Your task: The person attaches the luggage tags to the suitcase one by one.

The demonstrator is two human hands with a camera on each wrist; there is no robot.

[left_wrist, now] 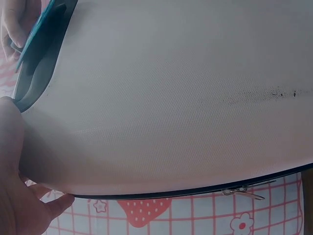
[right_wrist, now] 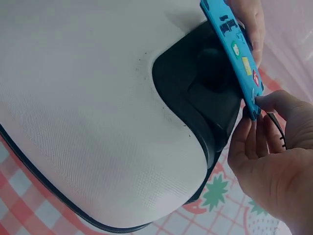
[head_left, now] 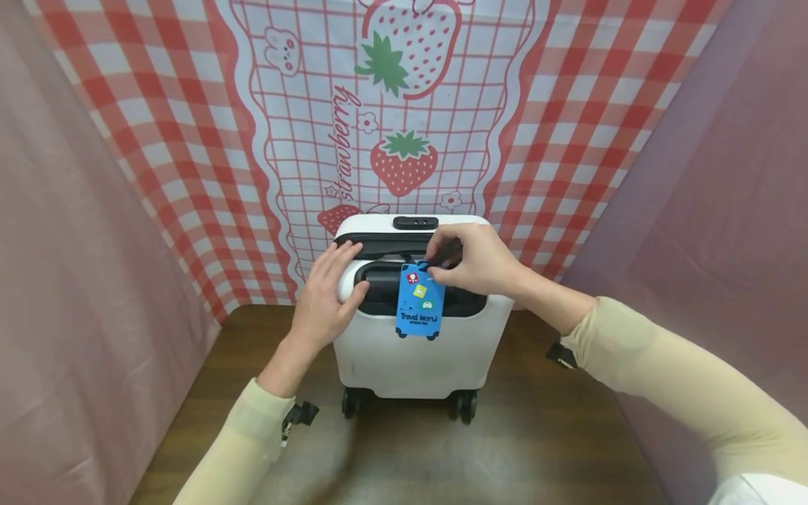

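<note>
A white suitcase [head_left: 413, 368] stands upright on its wheels, with a black handle recess [head_left: 379, 284] near its top. A blue luggage tag [head_left: 419, 301] printed "Travel World" hangs in front of that recess. My right hand [head_left: 482, 259] pinches the tag's upper end between thumb and fingers; in the right wrist view a thin black strap [right_wrist: 277, 126] shows by those fingers. On the suitcase's upper left corner rests my left hand [head_left: 322, 301], fingers stretched over the top edge and thumb at the recess. The left wrist view shows its fingertips [left_wrist: 62, 203] along the zipper edge.
A small black combination lock [head_left: 415, 222] sits on the suitcase's top. Behind hangs a red-and-white checked cloth [head_left: 189, 140] with strawberries. Pink curtains [head_left: 82, 245] flank both sides. Under the wheels lies a brown wood-look floor [head_left: 536, 421].
</note>
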